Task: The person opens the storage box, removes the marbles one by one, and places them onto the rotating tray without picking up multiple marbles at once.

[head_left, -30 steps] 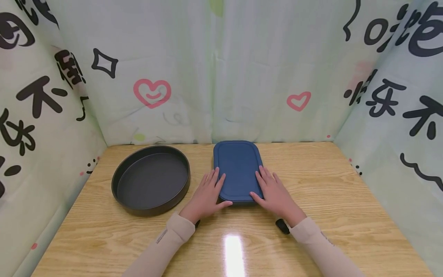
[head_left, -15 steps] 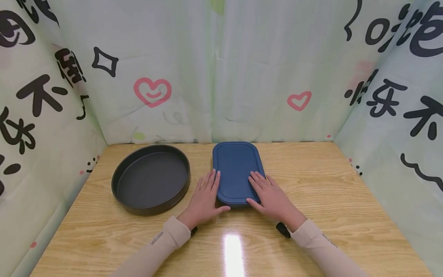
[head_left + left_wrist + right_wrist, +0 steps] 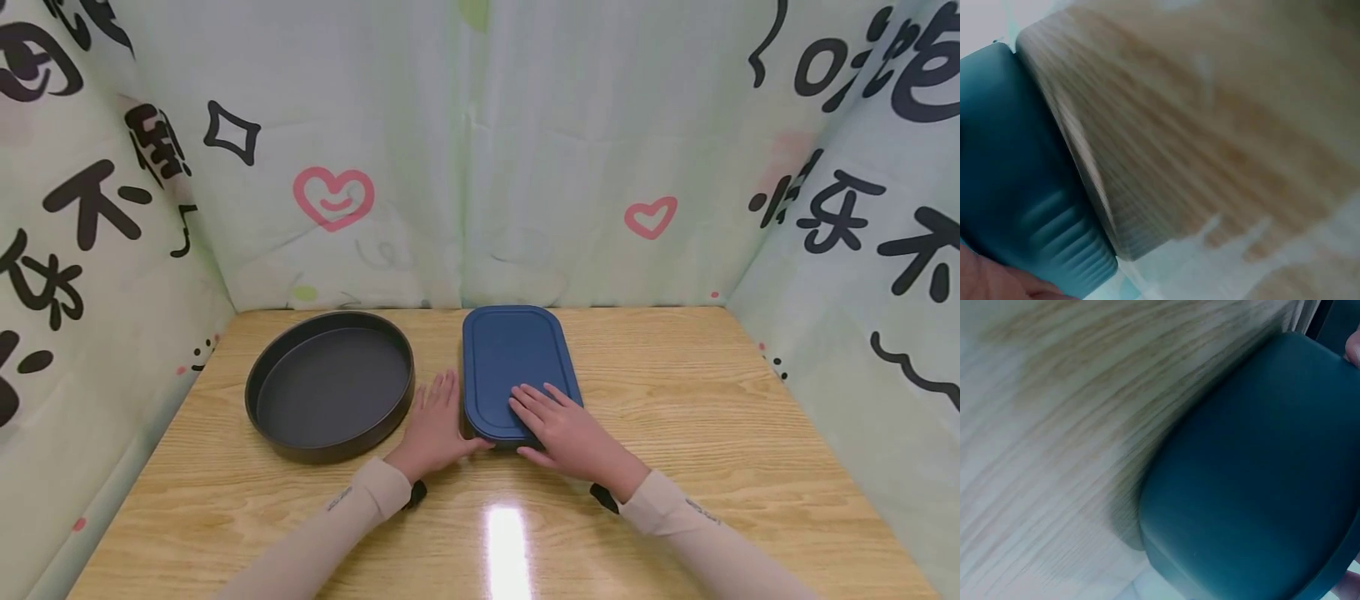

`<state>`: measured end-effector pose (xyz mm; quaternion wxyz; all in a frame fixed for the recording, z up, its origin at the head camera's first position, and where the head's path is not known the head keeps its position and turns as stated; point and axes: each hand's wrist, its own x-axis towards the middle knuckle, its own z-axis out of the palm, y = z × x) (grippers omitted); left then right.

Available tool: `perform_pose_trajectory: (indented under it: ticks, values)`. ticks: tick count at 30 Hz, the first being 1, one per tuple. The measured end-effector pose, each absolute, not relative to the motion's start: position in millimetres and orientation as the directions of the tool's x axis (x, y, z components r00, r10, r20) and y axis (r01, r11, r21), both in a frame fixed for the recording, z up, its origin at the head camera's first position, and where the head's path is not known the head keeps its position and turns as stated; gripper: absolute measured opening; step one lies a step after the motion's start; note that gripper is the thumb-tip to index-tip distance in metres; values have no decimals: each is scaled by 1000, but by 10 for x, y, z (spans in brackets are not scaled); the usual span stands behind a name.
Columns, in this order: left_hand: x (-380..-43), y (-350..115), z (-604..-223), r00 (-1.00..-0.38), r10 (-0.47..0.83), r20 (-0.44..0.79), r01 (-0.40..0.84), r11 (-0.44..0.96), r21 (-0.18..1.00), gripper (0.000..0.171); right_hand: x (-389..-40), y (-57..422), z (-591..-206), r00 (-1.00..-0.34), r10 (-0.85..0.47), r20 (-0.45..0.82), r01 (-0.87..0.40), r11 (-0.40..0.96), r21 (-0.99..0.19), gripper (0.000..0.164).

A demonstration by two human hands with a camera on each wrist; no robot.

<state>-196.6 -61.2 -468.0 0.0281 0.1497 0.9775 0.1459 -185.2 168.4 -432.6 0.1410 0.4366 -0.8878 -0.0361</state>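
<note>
A blue rectangular lidded container stands on the table in the head view, its long side running away from me. My left hand lies along its near left side, fingers straight and thumb stretched across the near edge. Over the lid's near right part, my right hand rests with fingers extended, thumb at the near edge. The left wrist view shows the container's ribbed wall with a bit of the hand beside it. Its smooth rounded end fills much of the right wrist view, fingertips at the right border.
A round dark grey pan sits to the left of the container, close to my left fingers. The wooden table ends at patterned curtains behind and on both sides. Black wrist cameras show under the cuffs.
My left hand has slipped left off the lid's edge, into the space next to the pan. My right hand has shifted left, further over the lid. The pan has not moved.
</note>
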Motion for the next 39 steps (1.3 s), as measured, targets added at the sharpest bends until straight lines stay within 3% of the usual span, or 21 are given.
perform_pose_trajectory:
  ticks: [15,24,39]
  values:
    - [-2005,-553,-4707,-937,341,-69,316,916,248,116,-1851,1612,-4370,-454,-847,276,-758,530,381,50]
    - [-2002,-545,-4699,-940,332,-73,308,922,235,117,-1885,1663,-4434,-330,-886,326,-767,453,454,46]
    - [-2008,-523,-4705,-946,316,-71,292,928,233,117,-1899,1696,-4474,-269,-903,334,-757,413,507,44]
